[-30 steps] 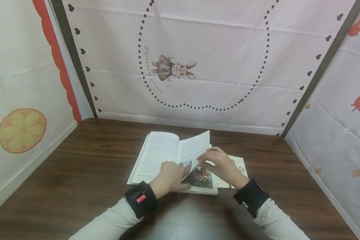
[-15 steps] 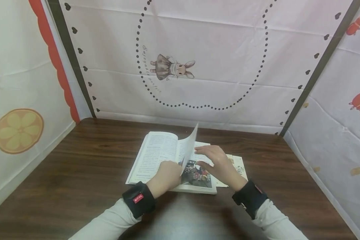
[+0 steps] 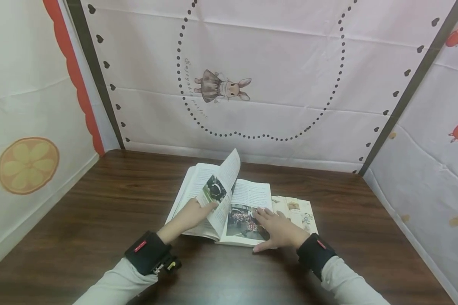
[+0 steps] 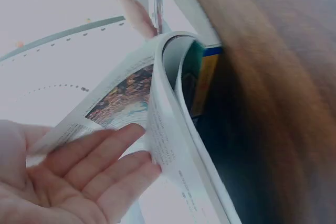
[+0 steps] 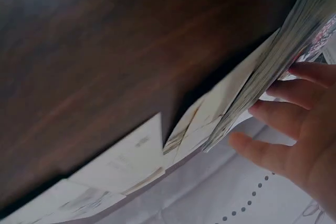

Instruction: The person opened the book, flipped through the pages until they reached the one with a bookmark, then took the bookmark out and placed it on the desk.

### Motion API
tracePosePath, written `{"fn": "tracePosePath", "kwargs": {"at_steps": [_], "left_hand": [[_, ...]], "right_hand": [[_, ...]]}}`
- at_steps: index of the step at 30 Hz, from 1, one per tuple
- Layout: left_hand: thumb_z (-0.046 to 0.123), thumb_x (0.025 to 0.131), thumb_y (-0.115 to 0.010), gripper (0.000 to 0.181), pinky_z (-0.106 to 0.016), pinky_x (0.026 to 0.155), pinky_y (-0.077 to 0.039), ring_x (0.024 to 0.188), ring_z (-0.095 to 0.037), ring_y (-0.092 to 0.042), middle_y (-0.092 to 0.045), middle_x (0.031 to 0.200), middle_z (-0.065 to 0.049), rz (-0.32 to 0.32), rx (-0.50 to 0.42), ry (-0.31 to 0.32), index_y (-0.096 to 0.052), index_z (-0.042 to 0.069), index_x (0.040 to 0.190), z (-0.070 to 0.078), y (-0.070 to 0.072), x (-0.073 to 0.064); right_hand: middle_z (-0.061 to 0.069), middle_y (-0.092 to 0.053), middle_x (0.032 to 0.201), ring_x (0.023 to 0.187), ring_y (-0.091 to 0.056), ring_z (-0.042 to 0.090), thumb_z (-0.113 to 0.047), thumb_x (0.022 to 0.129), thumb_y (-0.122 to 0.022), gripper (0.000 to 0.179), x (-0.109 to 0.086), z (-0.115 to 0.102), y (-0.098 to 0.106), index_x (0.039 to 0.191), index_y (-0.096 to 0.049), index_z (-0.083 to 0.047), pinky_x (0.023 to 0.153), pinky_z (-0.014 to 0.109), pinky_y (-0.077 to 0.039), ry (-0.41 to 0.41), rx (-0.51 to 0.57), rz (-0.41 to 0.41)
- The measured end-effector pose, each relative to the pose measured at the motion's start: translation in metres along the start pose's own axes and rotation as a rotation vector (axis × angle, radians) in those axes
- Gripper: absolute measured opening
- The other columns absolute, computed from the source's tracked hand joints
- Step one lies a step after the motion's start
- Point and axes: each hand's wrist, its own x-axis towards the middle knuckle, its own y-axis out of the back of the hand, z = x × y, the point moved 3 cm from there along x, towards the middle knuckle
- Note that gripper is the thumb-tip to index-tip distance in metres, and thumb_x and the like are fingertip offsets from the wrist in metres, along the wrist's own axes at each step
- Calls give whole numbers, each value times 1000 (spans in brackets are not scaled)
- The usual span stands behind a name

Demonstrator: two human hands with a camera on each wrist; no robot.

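Observation:
An open book (image 3: 252,192) lies on the wooden table in the head view. My left hand (image 3: 188,217) holds a lifted page (image 3: 229,169) that leans over the left side. In the head view its thumb lies on the page face. The left wrist view shows long, nearly straight fingers (image 4: 113,156) on the other face. My right hand (image 3: 278,231) rests spread on the lower right of the right-hand page, over part of its photo (image 3: 240,218). In the right wrist view its fingertips (image 5: 257,107) lie by the edge of the page stack.
Cream illustrated sheets or a booklet (image 3: 307,214) lie partly under the book's right side. The dark wooden table (image 3: 126,190) runs back to a printed cloth wall (image 3: 282,93). Cloth also hangs on both sides.
The page has swung from right to left. My left hand has moved left and now holds it. My right hand has left the page, dropped toward the book's lower right and spread out.

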Motion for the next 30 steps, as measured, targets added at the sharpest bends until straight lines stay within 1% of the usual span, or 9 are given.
{"fn": "tracePosePath", "kwargs": {"at_steps": [5, 7, 9, 14, 18, 21, 24, 27, 30], "left_hand": [[22, 94, -48, 30, -28, 61, -46, 70, -18, -61, -69, 82, -13, 137, -29, 49, -64, -4, 100, -8, 13, 1], [14, 92, -49, 27, -30, 62, -47, 73, -21, -61, -69, 87, -18, 190, 20, 33, -62, -7, 101, -9, 17, 1], [8, 91, -47, 30, -35, 68, -51, 83, -25, -64, -67, 99, -22, 211, 98, 14, -57, -9, 114, -10, 18, 0], [-5, 86, -48, 55, -49, 88, -48, 94, -38, -61, -60, 105, -28, 273, 404, -117, -33, -4, 139, -6, 11, -3], [-1, 82, -63, 72, -72, 102, -22, 126, -47, -40, -43, 135, -27, 346, 741, -265, -35, 18, 145, 1, 0, -9], [0, 80, -66, 73, -75, 101, -18, 139, -45, -23, -25, 154, -16, 255, 920, -417, -42, 30, 141, 7, -14, -15], [-2, 80, -63, 60, -66, 103, -29, 139, -40, -29, -34, 151, -11, 52, 970, -509, -53, 22, 134, 10, -28, -19], [-2, 84, -57, 42, -57, 100, -40, 131, -39, -42, -47, 142, -16, -70, 898, -455, -60, 8, 125, 12, -34, -20], [0, 88, -54, 35, -51, 95, -47, 121, -42, -51, -53, 133, -23, -73, 822, -372, -58, -3, 123, 13, -34, -19]], "right_hand": [[18, -38, 148, 137, -35, 38, -60, 74, -69, 91, 3, 1, 1, 142, -40, -7, 107, 65, -23, -14, -16, 20], [17, -39, 148, 137, -35, 38, -59, 74, -68, 89, 3, 1, 1, 142, -41, -8, 108, 65, -22, -17, -11, 15], [17, -39, 148, 137, -35, 38, -59, 75, -68, 89, 3, 0, 2, 142, -41, -8, 108, 64, -22, -22, 1, 5], [15, -38, 149, 138, -34, 37, -60, 75, -67, 87, 5, 0, 2, 142, -42, -10, 109, 63, -21, -41, 7, -18], [15, -38, 149, 138, -34, 37, -59, 76, -67, 86, 4, 3, 3, 142, -42, -11, 109, 63, -23, -42, 3, -31], [14, -38, 149, 138, -34, 36, -58, 77, -67, 84, 4, 3, 4, 142, -41, -12, 108, 62, -25, -39, 5, -42], [14, -39, 148, 137, -35, 37, -56, 77, -67, 82, 4, 2, 5, 142, -42, -11, 107, 59, -30, -23, 5, -37], [16, -40, 147, 135, -38, 39, -54, 78, -68, 81, 4, 1, 6, 141, -44, -9, 106, 56, -34, 2, 2, -22], [17, -40, 147, 134, -38, 40, -53, 79, -68, 80, 4, 2, 6, 141, -43, -9, 104, 55, -37, 6, 5, -17]]}}
